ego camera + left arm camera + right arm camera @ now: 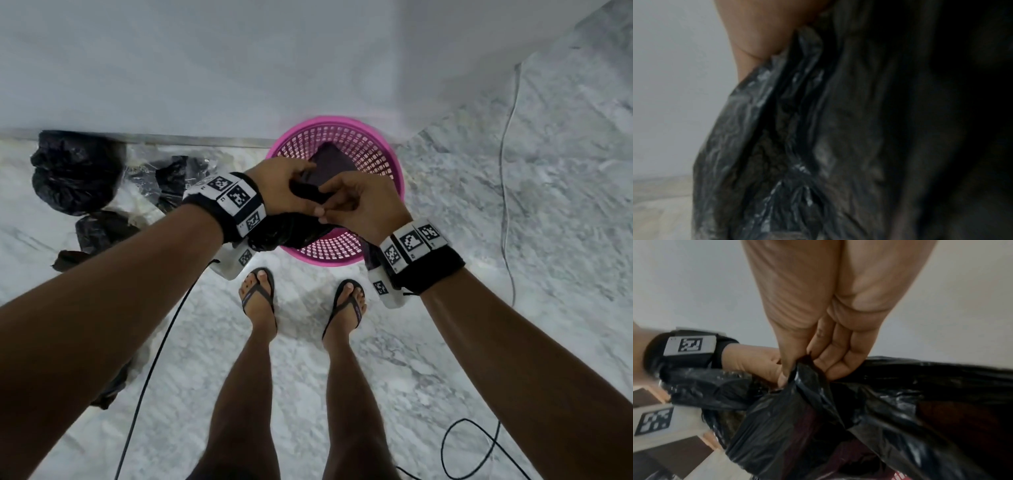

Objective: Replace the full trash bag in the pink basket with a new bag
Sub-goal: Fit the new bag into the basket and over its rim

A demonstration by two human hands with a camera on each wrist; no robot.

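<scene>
A pink lattice basket (373, 161) stands on the marble floor by the white wall, just ahead of my feet. Both hands are held together above its near rim with a new black trash bag (325, 168) between them. My left hand (286, 188) grips the bag's edge from the left. My right hand (356, 202) pinches the plastic with thumb and curled fingers (830, 360). The bag (818, 418) hangs down below the hands into the basket. In the left wrist view crinkled black plastic (797, 129) fills most of the frame. A full, tied black bag (73, 171) lies on the floor at the left.
More crumpled black and clear plastic (164, 178) lies beside the full bag near the wall. A black cable (154, 359) runs across the floor left of my legs, another loops at the lower right (455, 442). A thin grey wire (507, 171) trails along the floor at right.
</scene>
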